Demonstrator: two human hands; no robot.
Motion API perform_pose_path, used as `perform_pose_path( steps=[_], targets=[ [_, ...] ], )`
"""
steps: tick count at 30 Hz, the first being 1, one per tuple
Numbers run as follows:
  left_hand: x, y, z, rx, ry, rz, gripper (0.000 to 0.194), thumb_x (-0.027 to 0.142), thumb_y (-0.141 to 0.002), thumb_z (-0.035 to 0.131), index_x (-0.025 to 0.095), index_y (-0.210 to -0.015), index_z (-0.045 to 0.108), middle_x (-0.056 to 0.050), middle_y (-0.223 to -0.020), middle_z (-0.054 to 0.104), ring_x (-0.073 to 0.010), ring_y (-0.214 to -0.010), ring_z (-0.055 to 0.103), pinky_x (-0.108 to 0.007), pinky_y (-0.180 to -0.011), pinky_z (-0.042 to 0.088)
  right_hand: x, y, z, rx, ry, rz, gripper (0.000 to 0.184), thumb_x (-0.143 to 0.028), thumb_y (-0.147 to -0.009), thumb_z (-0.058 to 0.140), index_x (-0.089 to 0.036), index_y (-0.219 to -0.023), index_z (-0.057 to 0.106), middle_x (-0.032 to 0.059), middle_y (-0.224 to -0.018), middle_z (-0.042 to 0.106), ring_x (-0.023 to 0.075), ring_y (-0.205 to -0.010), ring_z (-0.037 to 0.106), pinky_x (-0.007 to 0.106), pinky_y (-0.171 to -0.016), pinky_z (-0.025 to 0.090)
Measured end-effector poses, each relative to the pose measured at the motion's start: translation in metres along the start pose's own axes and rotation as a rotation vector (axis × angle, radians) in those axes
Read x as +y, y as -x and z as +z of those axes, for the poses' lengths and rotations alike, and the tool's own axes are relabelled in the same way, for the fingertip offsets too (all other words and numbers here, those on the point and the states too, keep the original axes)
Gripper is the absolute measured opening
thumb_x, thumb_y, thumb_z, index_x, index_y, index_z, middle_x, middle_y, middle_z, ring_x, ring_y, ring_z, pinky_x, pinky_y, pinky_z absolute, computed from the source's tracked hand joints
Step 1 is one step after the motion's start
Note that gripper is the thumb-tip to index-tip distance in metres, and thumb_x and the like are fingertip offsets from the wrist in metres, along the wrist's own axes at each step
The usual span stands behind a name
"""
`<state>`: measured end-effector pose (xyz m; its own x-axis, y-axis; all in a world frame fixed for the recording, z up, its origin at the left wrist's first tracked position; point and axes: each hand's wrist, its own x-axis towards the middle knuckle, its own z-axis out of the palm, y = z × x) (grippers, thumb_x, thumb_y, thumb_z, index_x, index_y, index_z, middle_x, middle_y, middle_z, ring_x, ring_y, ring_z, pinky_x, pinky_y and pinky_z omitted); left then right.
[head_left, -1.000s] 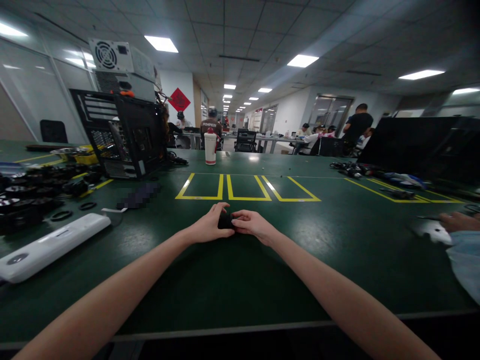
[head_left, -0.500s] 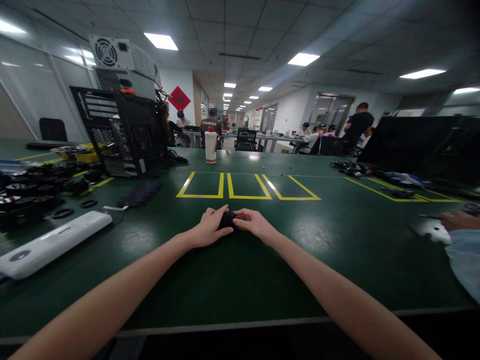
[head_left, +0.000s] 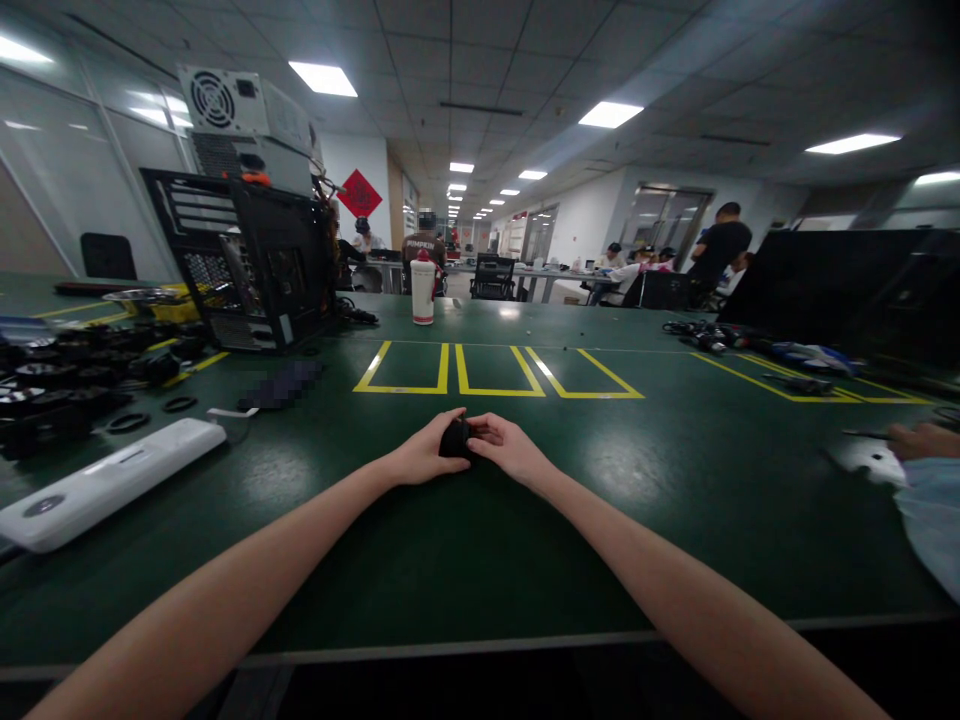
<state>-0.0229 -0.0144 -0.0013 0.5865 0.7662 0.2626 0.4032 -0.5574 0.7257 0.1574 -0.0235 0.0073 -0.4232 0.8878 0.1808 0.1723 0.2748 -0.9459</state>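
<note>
Both my hands meet over the middle of the green table [head_left: 480, 540], just short of the yellow marked boxes [head_left: 495, 372]. Between them is a small black round object [head_left: 454, 438], too small to name. My left hand [head_left: 424, 452] curls round its left side with the fingers closed on it. My right hand [head_left: 507, 446] pinches its right side with thumb and fingertips. Most of the object is hidden by my fingers.
A white power strip [head_left: 105, 482] lies at the left, with several black parts and rings [head_left: 67, 385] behind it and an open computer case [head_left: 247, 262]. A white bottle [head_left: 423, 290] stands farther back. Another person's hand [head_left: 922, 440] rests at the right edge. People sit at distant desks.
My hands have stayed together on the black object and turned it a little; it now shows rounder between my fingers. The view has tipped slightly upward.
</note>
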Motion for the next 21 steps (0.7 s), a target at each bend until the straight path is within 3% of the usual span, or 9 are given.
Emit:
perform_pose_path(
  steps=[8,21],
  targets=[
    [0.0,-0.003,0.004,0.097,-0.173,0.13,0.071,0.027,-0.069,0.061,0.019,-0.127,0.022,-0.011,-0.124,0.035,-0.0244,-0.115,0.036,-0.042,-0.098,0.029,0.006,-0.003,0.002,0.032,-0.046,-0.086,0.029,-0.016,-0.069,0.056,-0.016,-0.097,0.053,0.004,-0.1,0.057,0.0143,-0.092,0.056,0.033,-0.088,0.042],
    [0.009,0.003,0.007,0.128,-0.381,0.17,0.065,0.038,-0.076,0.051,0.021,-0.127,0.015,-0.01,-0.125,0.033,-0.024,-0.117,0.033,-0.044,-0.099,0.023,0.006,0.004,0.006,0.054,-0.151,-0.101,0.038,-0.018,-0.065,0.06,-0.018,-0.103,0.052,0.0046,-0.107,0.056,0.0165,-0.097,0.056,0.035,-0.089,0.041]
  ],
)
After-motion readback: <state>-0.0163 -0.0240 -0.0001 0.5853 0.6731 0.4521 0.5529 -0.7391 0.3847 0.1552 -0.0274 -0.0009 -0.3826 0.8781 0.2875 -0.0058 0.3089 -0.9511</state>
